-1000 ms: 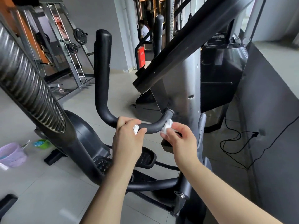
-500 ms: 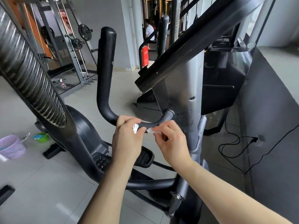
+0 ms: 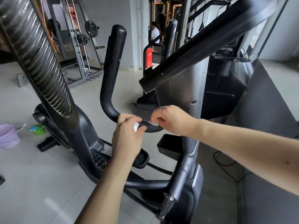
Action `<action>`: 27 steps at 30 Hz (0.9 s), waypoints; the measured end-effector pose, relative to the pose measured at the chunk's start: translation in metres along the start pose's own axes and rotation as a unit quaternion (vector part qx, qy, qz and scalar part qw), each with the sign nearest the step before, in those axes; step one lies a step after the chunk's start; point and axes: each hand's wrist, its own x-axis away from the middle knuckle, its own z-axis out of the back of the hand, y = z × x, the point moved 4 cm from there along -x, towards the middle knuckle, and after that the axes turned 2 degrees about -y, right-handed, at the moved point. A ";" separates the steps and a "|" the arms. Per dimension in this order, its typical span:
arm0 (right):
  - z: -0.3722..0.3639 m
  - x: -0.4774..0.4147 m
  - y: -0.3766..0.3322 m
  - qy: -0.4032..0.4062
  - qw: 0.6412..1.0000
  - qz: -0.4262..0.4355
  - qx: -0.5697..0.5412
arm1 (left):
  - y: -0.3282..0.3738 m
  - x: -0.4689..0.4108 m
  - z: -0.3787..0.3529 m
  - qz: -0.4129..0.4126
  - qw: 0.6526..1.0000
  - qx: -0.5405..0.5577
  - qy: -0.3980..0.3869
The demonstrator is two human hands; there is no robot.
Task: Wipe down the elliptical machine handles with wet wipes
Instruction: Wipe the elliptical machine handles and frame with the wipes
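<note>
The black handle (image 3: 113, 70) climbs toward 12 o'clock, bends at the bottom, then runs low toward the grey column (image 3: 186, 81) at 3 o'clock. The left hand (image 3: 127, 138) wraps that low run just past the bend, its grip closed round the bar with a wet wipe (image 3: 135, 126) bunched between thumb and fingers. Just beside it at 3 o'clock, the right hand (image 3: 173, 120) curls over the bar from above, its grip pinching a white wad (image 3: 153, 123) onto the top. I cannot tell whether both are one piece.

The wiping looks to be on the low run. It would go best with the left hand steadying while the right twists round the bar as it slides, so the underside gets covered too. The tall upright needs the same treatment.
</note>
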 end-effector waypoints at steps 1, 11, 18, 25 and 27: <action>0.002 -0.004 0.005 -0.030 0.999 0.001 0.016 | 0.000 0.000 0.000 -0.001 1.000 0.004 0.002; 0.009 -0.014 0.006 -0.077 0.976 0.147 0.139 | -0.002 0.001 -0.002 0.008 1.000 0.014 0.016; 0.012 -0.014 0.005 -0.204 0.975 0.051 0.070 | -0.002 0.001 -0.002 0.001 1.000 0.012 0.017; 0.016 -0.021 0.011 -0.207 0.964 0.064 0.153 | 0.006 0.002 0.000 -0.013 0.999 -0.041 0.006; 0.013 -0.023 0.013 -0.216 0.945 0.070 0.234 | 0.011 0.002 -0.001 -0.022 0.997 -0.070 -0.004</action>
